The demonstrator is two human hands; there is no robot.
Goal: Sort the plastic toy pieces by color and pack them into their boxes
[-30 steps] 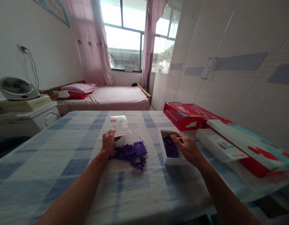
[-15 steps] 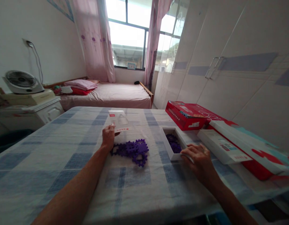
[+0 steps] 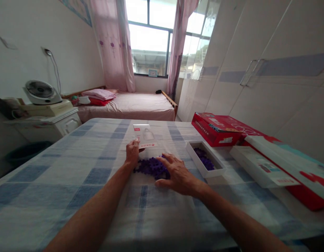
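My left hand (image 3: 132, 151) is closed on the left edge of a white printed card (image 3: 146, 136), which bears a red label and a picture of a clear dome shape. Just below the card lies a pile of purple toothed plastic pieces (image 3: 148, 167) on the cloth. Over the right side of that pile my right hand (image 3: 176, 173) is spread, thumb apart from the fingers, partly hiding the pieces; whether it touches them I cannot tell. To its right stands an open white box (image 3: 191, 154) with more purple pieces (image 3: 204, 159) inside.
A checked blue and white cloth (image 3: 99, 196) covers the table. On the right are a red box (image 3: 217, 131), a white box lid (image 3: 259, 166) and a long red and white package (image 3: 290, 171). A bed (image 3: 135, 105) stands beyond the table.
My right hand has left the near edge of the white box and moved left over the purple pile. My left hand still holds the card. The view has turned slightly left.
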